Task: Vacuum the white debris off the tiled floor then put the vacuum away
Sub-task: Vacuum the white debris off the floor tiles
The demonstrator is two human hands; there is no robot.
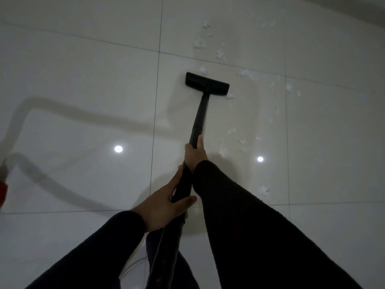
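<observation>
A black vacuum wand (199,116) runs from my hands out to a flat black floor head (207,84) resting on the pale tiled floor (83,80). My right hand (194,152) grips the wand higher up, fingers wrapped round it. My left hand (164,207) holds the wand lower, thumb across the tube. White debris (220,53) lies scattered beyond and to the right of the head, with more bits (264,190) to the right of my right arm. One scrap touches the head's far edge.
A grey hose (37,176) curves across the floor on the left toward a red part (3,188) at the left edge. Two ceiling lights reflect in the glossy tiles. A white cord (133,265) shows near my legs.
</observation>
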